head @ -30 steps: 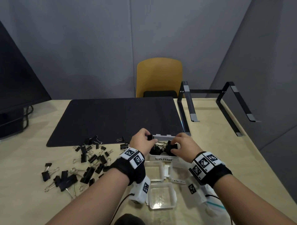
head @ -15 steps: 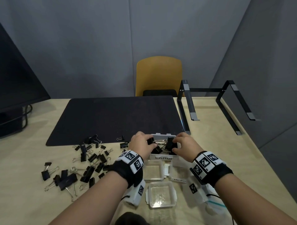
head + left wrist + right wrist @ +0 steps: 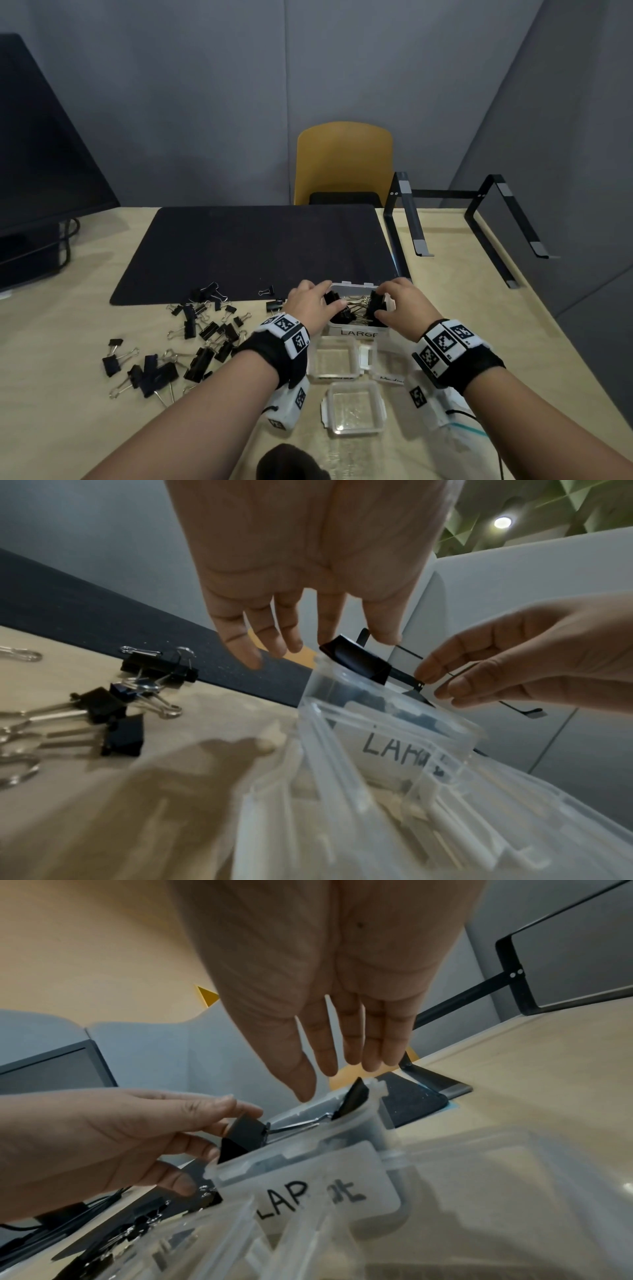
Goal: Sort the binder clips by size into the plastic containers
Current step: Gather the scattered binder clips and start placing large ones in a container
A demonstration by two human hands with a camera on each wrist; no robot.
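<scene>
A clear container labelled LARGE (image 3: 358,333) sits at the black mat's near edge with several large black binder clips inside. My left hand (image 3: 330,295) pinches a large black clip (image 3: 245,1133) between thumb and fingers at the container's left rim (image 3: 394,731). My right hand (image 3: 378,302) has thumb and fingers around another large clip (image 3: 352,1096) standing at the right inner wall. A pile of mixed-size black clips (image 3: 205,332) lies on the table to the left.
Two empty clear containers (image 3: 334,339) (image 3: 352,383) stand nearer me, and a third, labelled one (image 3: 390,378) is partly under my right wrist. The black mat (image 3: 257,246), a laptop stand (image 3: 407,219), a monitor (image 3: 41,154) and a yellow chair (image 3: 344,161) lie beyond.
My left hand has brought its clip rightward over the LARGE container's left rim. The right hand has stayed over the container's right side, lowering its clip slightly.
</scene>
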